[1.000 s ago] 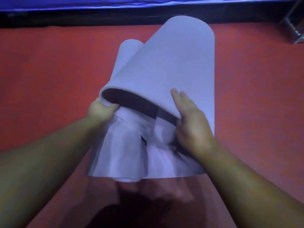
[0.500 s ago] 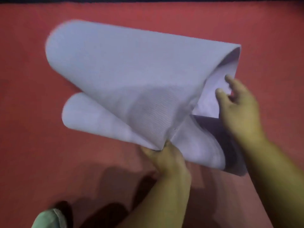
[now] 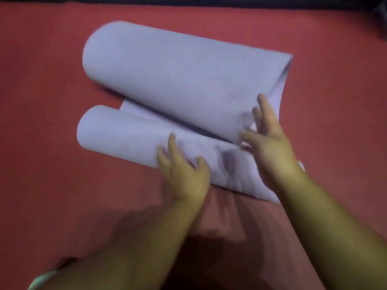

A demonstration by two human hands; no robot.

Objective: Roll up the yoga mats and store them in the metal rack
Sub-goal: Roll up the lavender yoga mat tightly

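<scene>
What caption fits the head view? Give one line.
Both hands, left and right, press a half-rolled mat on red floor.

You see yoga mat [image 3: 178, 76]: pale lavender, plain, no pattern, darker grey-violet smudge near your hands. Floor covering [image 3: 41, 164]: uniform red. Far edge strip [image 3: 188, 0]: black. Shoe toe [image 3: 41, 279]: pale mint green.

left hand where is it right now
In the head view, the left hand rests on the nearer roll of the lavender foam yoga mat, left of the right hand.

Exercise space: red padded floor [image 3: 52, 101] under a lavender yoga mat [image 3: 178, 76].
</scene>
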